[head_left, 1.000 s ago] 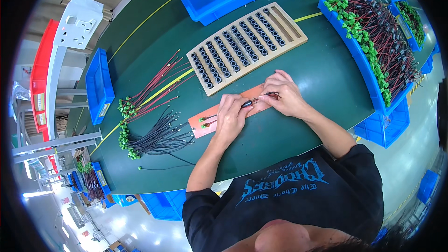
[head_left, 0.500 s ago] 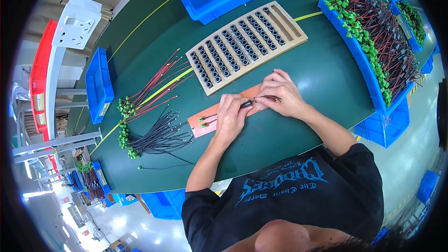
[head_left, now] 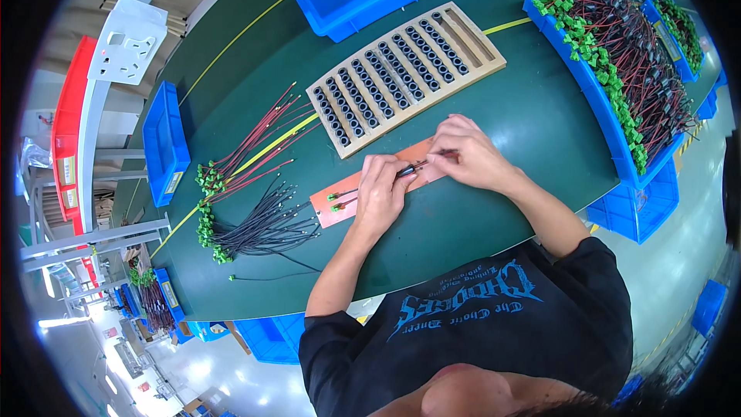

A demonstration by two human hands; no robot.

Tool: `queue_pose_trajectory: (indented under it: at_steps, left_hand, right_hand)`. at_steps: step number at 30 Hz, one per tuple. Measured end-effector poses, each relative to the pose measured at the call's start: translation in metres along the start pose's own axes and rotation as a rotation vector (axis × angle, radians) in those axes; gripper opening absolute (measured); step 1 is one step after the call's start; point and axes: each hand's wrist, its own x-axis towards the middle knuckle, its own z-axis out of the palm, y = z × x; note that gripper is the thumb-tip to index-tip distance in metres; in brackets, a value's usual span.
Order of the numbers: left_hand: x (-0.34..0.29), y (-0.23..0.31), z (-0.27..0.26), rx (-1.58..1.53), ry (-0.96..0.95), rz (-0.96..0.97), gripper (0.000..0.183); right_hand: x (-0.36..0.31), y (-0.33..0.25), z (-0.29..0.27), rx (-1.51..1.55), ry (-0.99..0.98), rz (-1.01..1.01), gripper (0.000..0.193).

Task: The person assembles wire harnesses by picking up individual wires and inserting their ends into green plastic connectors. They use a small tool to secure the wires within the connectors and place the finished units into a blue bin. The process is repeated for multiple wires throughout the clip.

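Observation:
My left hand (head_left: pixel 377 194) rests on a long orange board (head_left: pixel 326 215) in the middle of the table. Its fingers are closed on a small black cylindrical piece (head_left: pixel 406 171). From under that hand, two wires with green connectors (head_left: pixel 335 207) lie along the board's left part. Just to the right, my right hand (head_left: pixel 477 161) is closed in a pinch on thin dark wires (head_left: pixel 421 164) that come out of the black piece. Its fingers hide the wire ends.
Beyond the hands sits a wooden rack (head_left: pixel 347 148) with rows of black rings. Red wires (head_left: pixel 258 127) and black wires (head_left: pixel 258 224) with green ends lie left. A blue bin (head_left: pixel 579 100) of wired parts stands right; another blue bin (head_left: pixel 340 27) is at the back.
My right hand's fingers have drawn in closer around the wires, and the reddish wire loop that showed beside them is now mostly hidden. My left hand stays nearly still.

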Motion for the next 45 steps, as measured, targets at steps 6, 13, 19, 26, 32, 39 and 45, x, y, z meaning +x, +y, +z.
queue_pose_trajectory:
  at_steps: [6,13,19,26,32,39,45]
  left_hand:
    - [0.001,0.0,0.0,0.042,-0.006,0.059,0.023]
    - [0.009,0.003,0.005,-0.033,-0.017,0.018,0.022]
    - [0.006,0.001,-0.006,-0.069,-0.026,-0.044,0.029]
    - [-0.005,-0.005,-0.036,0.052,-0.031,-0.06,0.035]
    - [-0.013,-0.011,-0.025,-0.085,0.089,0.017,0.022]
    - [-0.014,-0.016,-0.016,-0.144,0.129,0.095,0.017]
    - [-0.014,-0.015,-0.019,-0.121,0.125,0.136,0.019]
  right_hand:
    - [-0.003,0.012,-0.015,0.055,-0.028,0.032,0.018]
    - [-0.002,0.021,-0.016,0.083,-0.014,0.061,0.016]
    - [0.005,0.007,-0.036,0.069,0.016,0.014,0.03]
    - [0.027,-0.041,-0.056,-0.273,-0.056,-0.183,0.028]
    - [0.042,-0.055,-0.01,-0.388,-0.308,-0.28,0.021]
    - [0.056,-0.061,-0.001,-0.551,-0.463,-0.296,0.013]
    - [0.055,-0.076,0.0,-0.691,-0.532,-0.313,0.013]
